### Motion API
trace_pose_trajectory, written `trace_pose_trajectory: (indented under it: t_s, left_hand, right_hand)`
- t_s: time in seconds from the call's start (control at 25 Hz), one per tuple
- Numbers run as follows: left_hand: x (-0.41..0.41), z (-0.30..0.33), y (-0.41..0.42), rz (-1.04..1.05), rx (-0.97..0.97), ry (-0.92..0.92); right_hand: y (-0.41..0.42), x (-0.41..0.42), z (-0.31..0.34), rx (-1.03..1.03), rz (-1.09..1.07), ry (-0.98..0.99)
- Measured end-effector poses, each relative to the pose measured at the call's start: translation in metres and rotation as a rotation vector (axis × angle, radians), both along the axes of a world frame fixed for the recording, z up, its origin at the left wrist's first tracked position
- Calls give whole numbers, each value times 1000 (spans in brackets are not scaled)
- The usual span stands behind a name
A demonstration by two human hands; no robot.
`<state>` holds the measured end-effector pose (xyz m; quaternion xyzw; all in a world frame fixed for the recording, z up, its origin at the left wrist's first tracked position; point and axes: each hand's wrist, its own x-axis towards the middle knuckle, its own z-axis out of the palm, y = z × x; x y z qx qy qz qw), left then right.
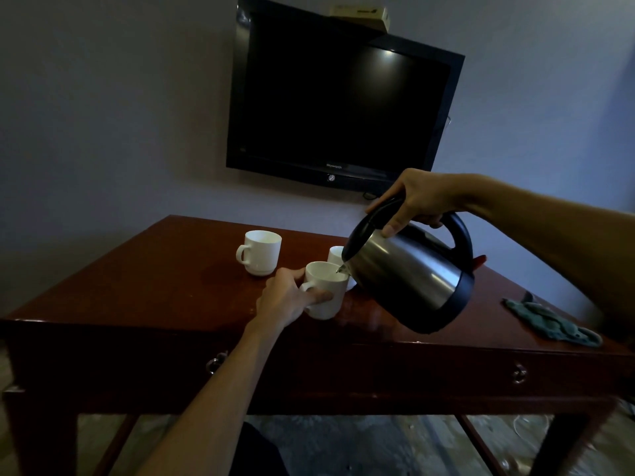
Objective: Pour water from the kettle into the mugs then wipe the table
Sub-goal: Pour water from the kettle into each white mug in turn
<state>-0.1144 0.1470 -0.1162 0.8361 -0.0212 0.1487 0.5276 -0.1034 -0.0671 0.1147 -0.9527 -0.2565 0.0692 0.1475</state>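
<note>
Steel-bodied kettle with black lid, base and handle, tilted steeply, spout down over the near mug; that mug is my landmark for everything else. From my remote seat I see the right hand wrapped around the top of the kettle handle, fingers curled round it, thumb pressed down near the lid. Kettle hangs in the air above and to the right of the near mug, spout tip right at the mug's rim; a small bit of water shows at the spout, stream itself too thin to make out. Left hand grips the near mug from its left side, fingers curled round the handle and wall, mug sitting on the table. Inside of the near mug looks pale, water level hard to read. Second mug just behind the near mug, mostly hidden by the kettle spout, only its white rim and part of the wall visible. Third mug behind and to the left of the near mug, upright, handle pointing left, apart from the other two. Table is dark red glossy wood; a faint wet-looking patch on it between the third mug and the near mug. Grey-green cloth crumpled on the table well to the right of the near mug, past the kettle. Dark TV on the wall far behind the near mug, screen off.
</note>
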Motion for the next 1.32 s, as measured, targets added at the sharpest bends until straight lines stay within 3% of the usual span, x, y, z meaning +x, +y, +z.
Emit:
trace_pose_trajectory:
  t_s: [1.32]
  left_hand:
    - [4, -2, 2, 1, 21, -2]
  right_hand:
    - [9, 1, 4, -46, 2, -17]
